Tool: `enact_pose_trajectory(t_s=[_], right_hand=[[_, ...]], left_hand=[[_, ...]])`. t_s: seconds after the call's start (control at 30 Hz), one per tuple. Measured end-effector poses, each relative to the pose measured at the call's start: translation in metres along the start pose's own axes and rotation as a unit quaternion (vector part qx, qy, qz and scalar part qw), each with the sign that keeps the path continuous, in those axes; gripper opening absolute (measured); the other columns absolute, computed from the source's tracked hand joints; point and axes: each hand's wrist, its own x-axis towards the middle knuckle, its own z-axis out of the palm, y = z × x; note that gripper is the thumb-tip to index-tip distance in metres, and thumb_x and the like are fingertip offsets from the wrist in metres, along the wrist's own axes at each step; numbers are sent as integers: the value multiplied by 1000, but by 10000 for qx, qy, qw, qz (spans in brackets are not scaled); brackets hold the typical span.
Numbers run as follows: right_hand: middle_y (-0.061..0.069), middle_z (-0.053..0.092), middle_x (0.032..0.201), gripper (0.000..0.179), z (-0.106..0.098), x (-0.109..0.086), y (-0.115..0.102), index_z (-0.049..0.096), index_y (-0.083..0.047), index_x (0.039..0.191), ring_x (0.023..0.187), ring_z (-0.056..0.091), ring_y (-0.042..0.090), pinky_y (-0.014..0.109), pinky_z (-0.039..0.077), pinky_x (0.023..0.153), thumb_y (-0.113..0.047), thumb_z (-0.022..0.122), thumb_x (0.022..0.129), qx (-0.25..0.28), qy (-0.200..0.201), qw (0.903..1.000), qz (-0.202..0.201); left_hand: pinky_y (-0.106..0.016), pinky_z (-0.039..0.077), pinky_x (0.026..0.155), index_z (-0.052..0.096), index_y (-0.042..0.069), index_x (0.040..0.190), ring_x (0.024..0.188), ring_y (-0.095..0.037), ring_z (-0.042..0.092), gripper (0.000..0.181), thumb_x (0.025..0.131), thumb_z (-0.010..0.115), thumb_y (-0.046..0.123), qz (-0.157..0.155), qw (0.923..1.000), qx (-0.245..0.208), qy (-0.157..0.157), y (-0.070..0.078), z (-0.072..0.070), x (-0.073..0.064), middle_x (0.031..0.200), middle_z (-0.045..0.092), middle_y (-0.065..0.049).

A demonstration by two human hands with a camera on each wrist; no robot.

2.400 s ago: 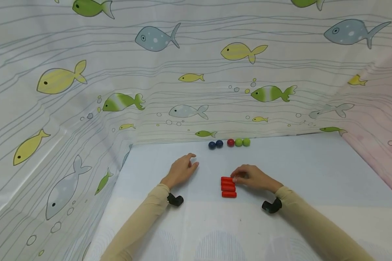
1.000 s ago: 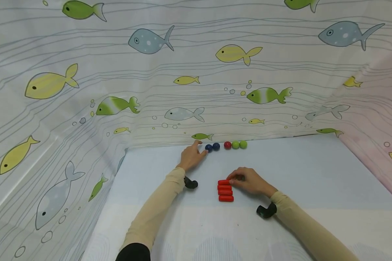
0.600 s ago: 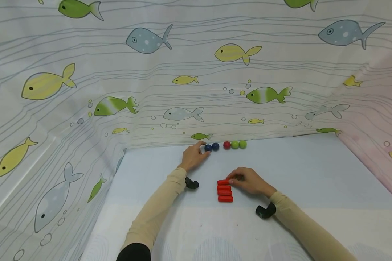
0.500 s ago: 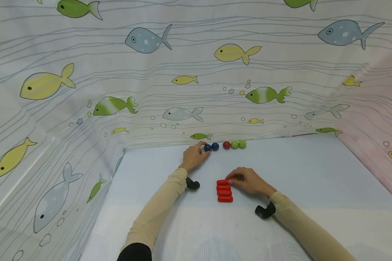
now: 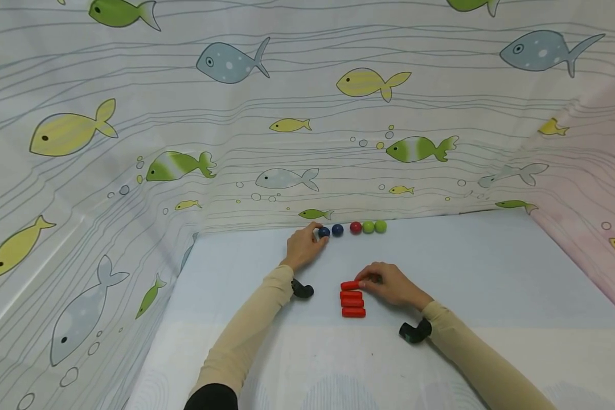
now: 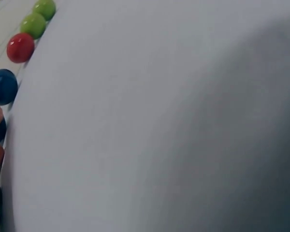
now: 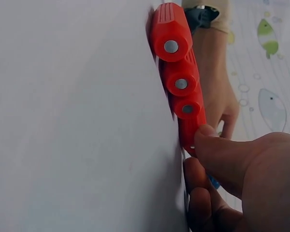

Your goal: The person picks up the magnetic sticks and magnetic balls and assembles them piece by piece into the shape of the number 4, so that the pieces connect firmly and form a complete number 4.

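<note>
At the far edge of the table, my left hand (image 5: 303,247) pinches a dark blue ball (image 5: 324,232) between thumb and finger. In the left wrist view fingertips partly cover that ball. A second blue ball (image 5: 337,230) sits just right of it, with a small gap between. My right hand (image 5: 392,285) pinches the right end of a red magnetic rod (image 5: 349,286), the farthest in a column of several. This rod lies slightly tilted and a little apart from the others (image 5: 352,303). Bright metal discs show on the rods' ends (image 7: 171,46) in the right wrist view.
Right of the blue balls, a red ball (image 5: 356,228) and two green balls (image 5: 374,226) line the back edge. A fish-print curtain (image 5: 307,154) rises behind and at both sides of the white table (image 5: 466,273). Black wrist cameras (image 5: 415,331) are strapped to both wrists.
My left hand has reached forward and right to the left blue ball and taken hold of it. The ball has shifted slightly left, away from its neighbour. The far rod has turned slightly.
</note>
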Motion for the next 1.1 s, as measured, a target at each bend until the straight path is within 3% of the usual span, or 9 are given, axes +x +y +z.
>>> enact_pose_trajectory(t_s=[0.57, 1.1], right_hand=[[-3, 67, 100, 17, 2, 11, -8, 76, -13, 118, 88, 55, 14, 29, 47, 78, -18, 72, 101, -191, 22, 9984, 524], [4, 69, 103, 17, 0, 28, -12, 73, -5, 117, 94, 58, 19, 35, 51, 85, -13, 69, 103, -114, 36, 9974, 708]], left_hand=[[-28, 41, 60, 72, 9, 127, 64, -13, 55, 42, 97, 74, 39, -191, 9988, -420, -164, -6, -11, -19, 72, 64, 2], [-25, 38, 59, 75, 9, 125, 60, -7, 50, 41, 96, 77, 37, 164, 9966, -643, -496, -12, -25, -54, 69, 59, 6]])
